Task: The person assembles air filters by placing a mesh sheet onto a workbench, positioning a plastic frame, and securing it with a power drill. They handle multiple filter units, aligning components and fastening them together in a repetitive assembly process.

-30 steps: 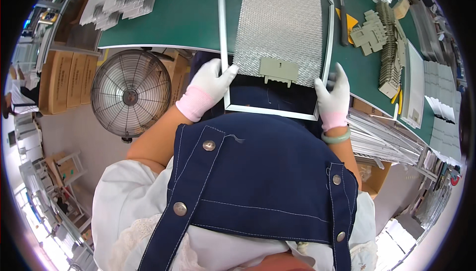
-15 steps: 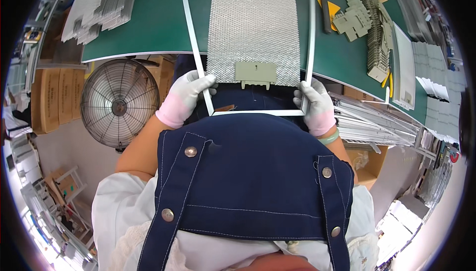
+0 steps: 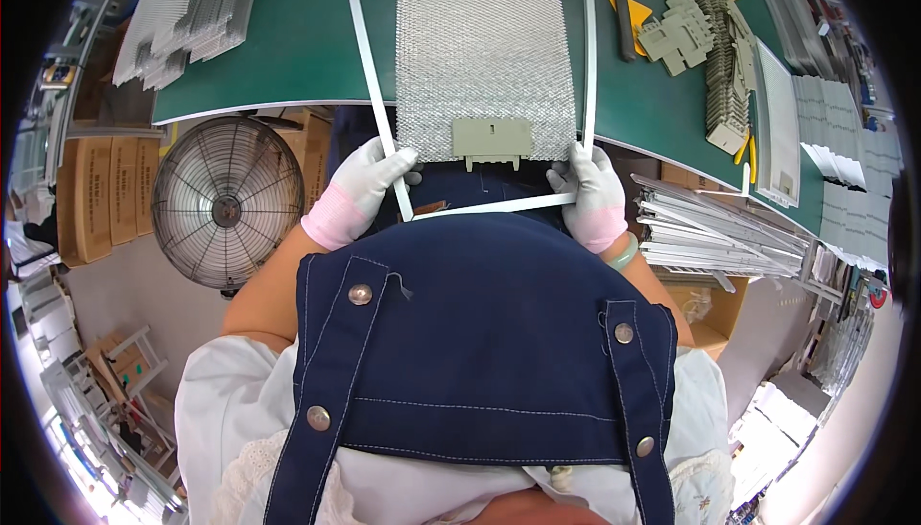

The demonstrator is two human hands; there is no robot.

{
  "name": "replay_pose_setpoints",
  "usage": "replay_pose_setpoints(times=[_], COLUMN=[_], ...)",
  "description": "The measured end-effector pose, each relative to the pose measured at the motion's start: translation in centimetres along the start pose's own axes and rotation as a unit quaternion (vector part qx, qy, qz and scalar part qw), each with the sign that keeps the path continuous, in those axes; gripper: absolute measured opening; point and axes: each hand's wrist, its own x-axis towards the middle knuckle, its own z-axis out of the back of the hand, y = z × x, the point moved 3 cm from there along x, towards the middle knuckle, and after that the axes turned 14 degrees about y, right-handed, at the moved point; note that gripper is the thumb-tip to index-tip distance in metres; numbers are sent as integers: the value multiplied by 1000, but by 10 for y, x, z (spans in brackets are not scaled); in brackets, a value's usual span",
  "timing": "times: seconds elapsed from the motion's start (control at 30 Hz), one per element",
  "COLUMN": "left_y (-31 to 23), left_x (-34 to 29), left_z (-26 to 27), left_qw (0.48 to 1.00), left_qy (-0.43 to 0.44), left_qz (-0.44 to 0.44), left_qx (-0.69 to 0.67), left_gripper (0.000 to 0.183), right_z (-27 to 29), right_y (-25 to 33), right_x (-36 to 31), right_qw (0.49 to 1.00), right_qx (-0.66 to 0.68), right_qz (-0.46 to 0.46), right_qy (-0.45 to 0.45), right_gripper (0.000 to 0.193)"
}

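A silver wire-mesh panel (image 3: 484, 55) reaches over the near edge of the green table, with a grey-green plastic piece (image 3: 491, 139) at its near end. Around its sides and near end stands a thin white U-shaped frame (image 3: 368, 59). My left hand (image 3: 363, 189), in a white glove with a pink cuff, is closed on the frame's left bar close to the near left corner. Gloved the same way, my right hand (image 3: 590, 197) grips the near right corner, beside the mesh edge. The left bar slants away from the mesh; the right bar runs close alongside it.
Mesh sheets (image 3: 197, 11) are stacked at the table's far left. To the right lie a dark-handled tool (image 3: 624, 21), several grey-green plastic pieces (image 3: 679, 34) and yellow-handled pliers (image 3: 748, 149). A black fan (image 3: 227, 203) stands below left; white bars (image 3: 715, 227) are stacked below right.
My right hand has moved left and slightly up, bringing the frame's right bar closer to the mesh. The near bar's right end has risen. My left hand has stayed nearly in place.
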Motion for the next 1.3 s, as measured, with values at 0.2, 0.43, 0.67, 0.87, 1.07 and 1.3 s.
replay_pose_setpoints(times=[0.2,0.43,0.67,0.87,1.07,1.3], left_y=[-10,-7,-13,-4,-8,-20], left_x=[5,29,36,22,36,3], left_z=[-8,-13,-1,-14,-2,2], left_qw=[999,989,992,984,985,1000], left_qy=[22,-47,39,-20,-13,7], left_qz=[-17,-98,-104,-79,-111,5], left_qx=[33,-100,-68,-156,-130,0], left_gripper=[48,41,43,40,39,37], right_z=[-8,-16,-20,-13,-5,-11], right_y=[-1,-5,-4,-5,-9,-2], right_x=[5,15,18,20,23,18], right_qw=[999,998,995,993,984,991], right_qx=[-7,64,96,111,146,90], right_qz=[-16,10,-28,-31,-91,-30], right_qy=[30,14,15,34,36,96], right_gripper=[37,23,27,25,23,23])
